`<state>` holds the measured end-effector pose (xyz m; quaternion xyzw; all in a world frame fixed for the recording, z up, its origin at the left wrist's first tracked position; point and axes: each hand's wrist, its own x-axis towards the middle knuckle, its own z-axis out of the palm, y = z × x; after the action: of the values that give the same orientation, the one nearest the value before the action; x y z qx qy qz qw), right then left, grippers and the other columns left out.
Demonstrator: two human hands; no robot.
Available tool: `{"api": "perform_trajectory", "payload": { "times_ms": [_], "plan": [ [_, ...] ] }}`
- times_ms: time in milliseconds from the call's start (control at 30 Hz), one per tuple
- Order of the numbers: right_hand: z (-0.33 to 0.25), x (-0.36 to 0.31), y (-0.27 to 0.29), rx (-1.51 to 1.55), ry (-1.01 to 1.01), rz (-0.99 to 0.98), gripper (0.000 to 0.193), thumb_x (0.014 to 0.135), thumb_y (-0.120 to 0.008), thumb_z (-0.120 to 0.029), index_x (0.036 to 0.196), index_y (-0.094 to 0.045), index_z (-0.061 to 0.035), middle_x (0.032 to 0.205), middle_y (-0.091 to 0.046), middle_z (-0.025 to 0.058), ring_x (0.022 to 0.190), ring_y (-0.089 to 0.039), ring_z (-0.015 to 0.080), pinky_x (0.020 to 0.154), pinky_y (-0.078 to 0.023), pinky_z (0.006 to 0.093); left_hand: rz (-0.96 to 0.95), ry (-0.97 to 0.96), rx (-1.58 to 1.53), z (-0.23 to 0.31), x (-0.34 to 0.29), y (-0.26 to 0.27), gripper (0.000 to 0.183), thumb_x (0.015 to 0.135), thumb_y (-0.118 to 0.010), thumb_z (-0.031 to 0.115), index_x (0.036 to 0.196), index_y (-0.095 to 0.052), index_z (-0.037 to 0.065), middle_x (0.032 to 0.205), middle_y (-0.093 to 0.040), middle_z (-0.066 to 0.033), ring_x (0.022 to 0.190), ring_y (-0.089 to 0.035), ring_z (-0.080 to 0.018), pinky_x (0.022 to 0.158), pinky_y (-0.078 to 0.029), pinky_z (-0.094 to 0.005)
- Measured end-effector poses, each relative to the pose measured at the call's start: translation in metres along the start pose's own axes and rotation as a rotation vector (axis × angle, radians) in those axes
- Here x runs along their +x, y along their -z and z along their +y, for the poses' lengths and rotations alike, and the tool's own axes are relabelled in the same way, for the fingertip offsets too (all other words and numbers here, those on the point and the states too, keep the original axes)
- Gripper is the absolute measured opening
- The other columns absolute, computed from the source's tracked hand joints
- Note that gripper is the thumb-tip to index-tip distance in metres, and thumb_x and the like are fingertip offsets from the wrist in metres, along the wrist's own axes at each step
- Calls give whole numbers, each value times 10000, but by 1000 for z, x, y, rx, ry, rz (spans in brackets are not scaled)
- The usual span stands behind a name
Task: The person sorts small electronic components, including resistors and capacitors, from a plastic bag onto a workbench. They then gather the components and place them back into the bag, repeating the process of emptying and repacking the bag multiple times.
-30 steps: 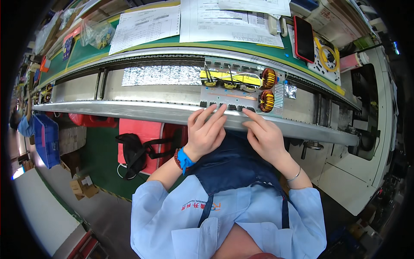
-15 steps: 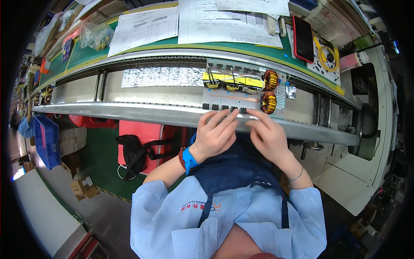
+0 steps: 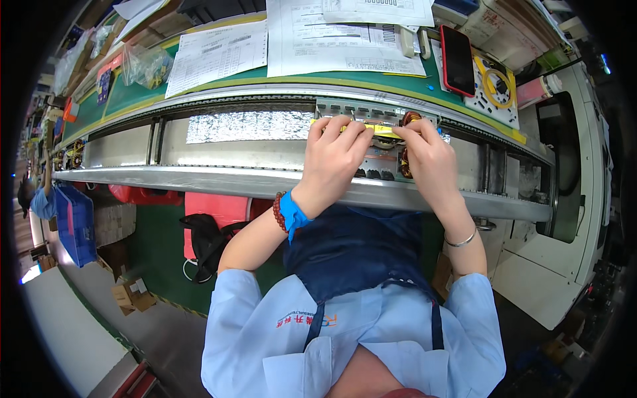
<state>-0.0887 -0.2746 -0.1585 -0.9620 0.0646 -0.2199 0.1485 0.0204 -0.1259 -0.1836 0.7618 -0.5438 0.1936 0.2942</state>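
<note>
Grey-green flat circuit board (image 3: 378,164): set between silver metal conveyor rails (image 3: 199,176), in front of body, prob. for support along both edges.
Long yellow-taped bar-shaped part (image 3: 383,130): lengthwise on board, between hands.
Bare left hand (image 3: 337,157): bunched narrow over bar's left end; fingertips partly hidden, grip or mere touch, can't tell.
Bare right hand (image 3: 431,157): narrowed, thumb & forefinger at bar's right end; firmness of hold, can't tell. Placed opp. left, appar. to keep bar even.
Round copper-and-black wound coil (image 3: 411,117): at board's right side, close by right hand (second one below, mostly covered).
Small black block-shaped components (image 3: 375,174): in row along near edge, apart from fingertips.
Crinkled silver foil sheet (image 3: 249,126): flat, left of board; purpose unclear.
White printed paper sheets (image 3: 215,56): on green bench top (image 3: 413,83) beyond rails, prob. for quick ref.
</note>
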Motion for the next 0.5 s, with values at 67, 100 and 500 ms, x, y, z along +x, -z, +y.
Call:
{"api": "perform_trajectory", "payload": {
  "times_ms": [67, 100, 500],
  "plan": [
    [2, -7, 5, 24, -33, -38, 240, 715, -571, 31, 931, -630, -57, 840, -560, 59, 686, -595, 235, 585, -481, 328, -37, -43, 27, -2, 3, 0, 220, 694, -610, 109, 908, -593, 62, 902, -570, -28, 916, -530, -202, 821, -375, -361],
    [3, -8, 7, 36, -50, -57, 242, 713, -573, 47, 927, -629, -51, 843, -562, 62, 704, -595, 236, 589, -480, 329, -55, -65, 41, -3, 4, 0, 218, 679, -589, 114, 888, -587, 55, 907, -566, -39, 930, -529, -205, 827, -379, -361],
    [12, -14, 0, 72, 36, 6, 222, 669, -586, 7, 878, -630, -54, 826, -559, 41, 660, -593, 209, 570, -479, 312, -410, -308, -10, -12, 49, 16, 133, 693, -588, 64, 792, -501, 46, 781, -506, -59, 808, -486, -226, 751, -385, -322]
  ]
}}
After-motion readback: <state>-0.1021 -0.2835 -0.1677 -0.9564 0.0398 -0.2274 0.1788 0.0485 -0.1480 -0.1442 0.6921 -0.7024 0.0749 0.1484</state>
